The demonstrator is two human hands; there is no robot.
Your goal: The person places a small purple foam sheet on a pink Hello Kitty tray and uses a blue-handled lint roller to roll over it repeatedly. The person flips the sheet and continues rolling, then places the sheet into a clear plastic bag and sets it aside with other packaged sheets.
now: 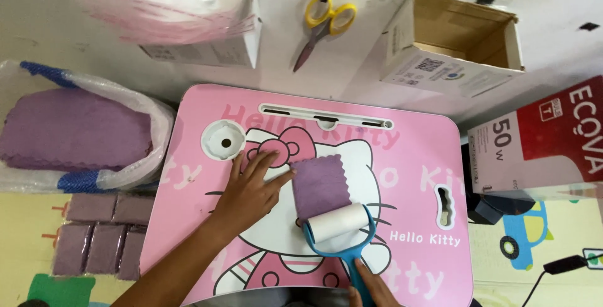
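Gripping the blue lint roller (340, 226) handle in my right hand (370, 288), I pin the purple cloth (320, 186), mid-table on the pink lap table (414, 156), with my flat, spread left hand (254, 187) at the cloth's left edge, so rolling steadily should keep it from bunching.

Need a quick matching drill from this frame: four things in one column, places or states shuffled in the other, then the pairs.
1. purple cloth
2. lint roller
3. scissors
4. cardboard box

A. open and tipped on its side, past the table's far right corner
B. lying on the floor past the table's far edge
C. flat on the pink table, left hand at its edge
D. handle in the right hand, on the cloth's near end

Pairs: 1-C, 2-D, 3-B, 4-A
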